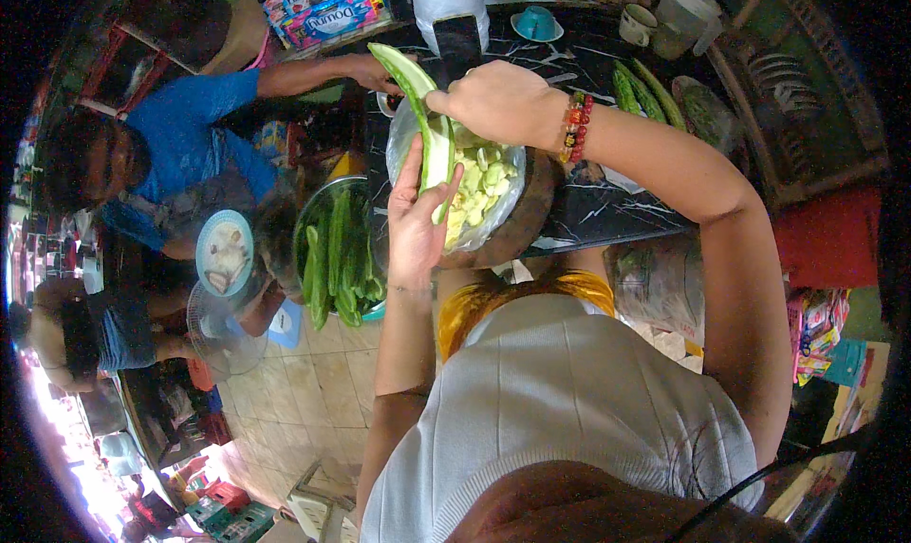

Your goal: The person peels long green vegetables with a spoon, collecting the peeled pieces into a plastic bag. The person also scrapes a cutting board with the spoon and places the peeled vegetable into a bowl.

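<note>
My left hand [415,222] is wrapped around the lower part of a long green ridged gourd [436,159], cut lengthwise so its pale inside shows. The gourd slants up and away to the left, over a bowl lined with clear plastic [513,211]. Inside the bowl lie pale green gourd pieces [486,187]. My right hand [503,106], with beaded bracelets at the wrist, is closed above the bowl, its thumb against the gourd's cut side. Whatever its curled fingers hold is hidden. Under the bowl is a round brown wooden block [533,222].
A basin of whole gourds [334,249] stands at my left. Beyond it, a person in blue [195,116] holds a plate [225,252] and reaches onto the black marbled table [617,215]. More gourds [649,95], a mug [638,25] and a blue cup [537,23] stand farther right.
</note>
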The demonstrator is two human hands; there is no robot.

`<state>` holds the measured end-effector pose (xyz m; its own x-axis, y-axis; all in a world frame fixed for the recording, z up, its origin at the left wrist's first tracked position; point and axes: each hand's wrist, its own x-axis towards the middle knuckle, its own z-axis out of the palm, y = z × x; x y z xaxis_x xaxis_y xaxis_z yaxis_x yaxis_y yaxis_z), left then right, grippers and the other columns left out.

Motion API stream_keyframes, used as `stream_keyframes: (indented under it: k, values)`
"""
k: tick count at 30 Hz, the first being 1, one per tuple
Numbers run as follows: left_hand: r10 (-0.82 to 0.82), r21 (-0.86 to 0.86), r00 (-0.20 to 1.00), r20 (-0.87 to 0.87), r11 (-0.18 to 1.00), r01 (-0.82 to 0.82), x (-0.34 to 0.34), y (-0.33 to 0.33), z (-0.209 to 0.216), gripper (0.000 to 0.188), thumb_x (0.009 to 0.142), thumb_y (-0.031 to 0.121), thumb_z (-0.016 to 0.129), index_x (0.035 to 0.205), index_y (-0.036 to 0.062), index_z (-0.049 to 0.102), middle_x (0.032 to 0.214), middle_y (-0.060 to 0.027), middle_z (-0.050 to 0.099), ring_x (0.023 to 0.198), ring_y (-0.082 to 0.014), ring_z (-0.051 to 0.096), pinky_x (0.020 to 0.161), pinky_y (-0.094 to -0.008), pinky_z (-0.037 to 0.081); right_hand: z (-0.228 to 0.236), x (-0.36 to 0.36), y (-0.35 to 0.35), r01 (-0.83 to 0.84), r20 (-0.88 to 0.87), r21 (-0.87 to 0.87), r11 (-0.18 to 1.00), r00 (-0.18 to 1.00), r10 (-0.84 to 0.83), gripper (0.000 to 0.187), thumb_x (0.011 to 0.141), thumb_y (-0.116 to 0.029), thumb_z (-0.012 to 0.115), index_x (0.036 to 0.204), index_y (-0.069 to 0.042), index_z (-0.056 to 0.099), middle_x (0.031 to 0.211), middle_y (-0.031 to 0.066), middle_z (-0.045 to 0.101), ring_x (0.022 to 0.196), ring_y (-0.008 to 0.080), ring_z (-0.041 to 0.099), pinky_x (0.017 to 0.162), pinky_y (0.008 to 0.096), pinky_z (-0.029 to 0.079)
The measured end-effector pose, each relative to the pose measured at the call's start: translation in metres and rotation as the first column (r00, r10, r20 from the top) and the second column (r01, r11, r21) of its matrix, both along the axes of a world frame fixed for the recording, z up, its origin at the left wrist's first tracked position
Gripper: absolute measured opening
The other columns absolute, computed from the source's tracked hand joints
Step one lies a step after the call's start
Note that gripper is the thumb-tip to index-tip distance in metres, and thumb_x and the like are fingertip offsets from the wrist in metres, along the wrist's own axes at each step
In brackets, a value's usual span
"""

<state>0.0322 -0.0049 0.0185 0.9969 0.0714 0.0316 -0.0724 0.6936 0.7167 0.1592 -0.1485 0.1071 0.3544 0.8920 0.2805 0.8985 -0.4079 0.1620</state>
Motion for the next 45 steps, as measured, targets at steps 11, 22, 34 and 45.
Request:
stream_keyframes:
  k: [11, 22, 34, 45]
  values:
    - [0.122, 0.141, 0.992, 0.019, 0.982, -0.124, 0.009, -0.007, -0.005, 0.048, 0.096, 0.002, 0.047, 0.143, 0.0008, 0.038, 0.139, -0.0134, 0.048, 0.123, -0.0230, 0.052, 0.108, -0.0369, 0.041, -0.005, -0.010, -0.005, 0.084, -0.123, -0.040, 0.996, 0.989, -0.088, 0.017, 0.083, -0.015, 0.055, 0.091, -0.002, 0.059, 0.066, 0.0184, 0.063, 0.065, 0.0360, 0.066, 0.056, 0.0450, 0.053]
    - [0.214, 0.129, 0.977, 0.022, 0.968, -0.215, 0.026, -0.006, -0.002, 0.048, 0.101, 0.031, 0.048, 0.136, -0.0015, 0.048, 0.127, -0.0095, 0.058, 0.106, -0.0146, 0.059, 0.095, -0.0297, 0.048, -0.001, -0.009, -0.004, 0.078, -0.163, -0.006, 0.997, 0.984, -0.078, 0.017, 0.085, -0.018, 0.056, 0.087, -0.001, 0.059, 0.065, 0.0208, 0.063, 0.064, 0.0382, 0.066, 0.057, 0.0468, 0.052]
    - [0.202, 0.149, 0.978, 0.052, 0.967, -0.208, 0.043, 0.002, 0.004, 0.045, 0.102, 0.027, 0.046, 0.133, -0.0047, 0.048, 0.129, -0.0129, 0.056, 0.115, -0.0205, 0.056, 0.101, -0.0370, 0.044, 0.007, -0.015, 0.005, 0.069, -0.211, -0.081, 0.994, 0.974, -0.085, 0.022, 0.082, -0.017, 0.056, 0.097, -0.003, 0.064, 0.073, 0.0210, 0.066, 0.071, 0.0379, 0.068, 0.062, 0.0478, 0.055]
    - [0.219, 0.081, 0.976, 0.011, 0.972, -0.219, 0.056, -0.002, -0.004, 0.045, 0.103, 0.029, 0.044, 0.132, -0.0048, 0.050, 0.125, -0.0137, 0.059, 0.108, -0.0201, 0.060, 0.094, -0.0347, 0.048, -0.013, -0.028, 0.013, 0.021, -0.226, 0.002, 1.000, 0.974, -0.020, 0.021, 0.081, -0.018, 0.057, 0.083, 0.001, 0.066, 0.069, 0.0191, 0.066, 0.064, 0.0352, 0.068, 0.055, 0.0453, 0.055]
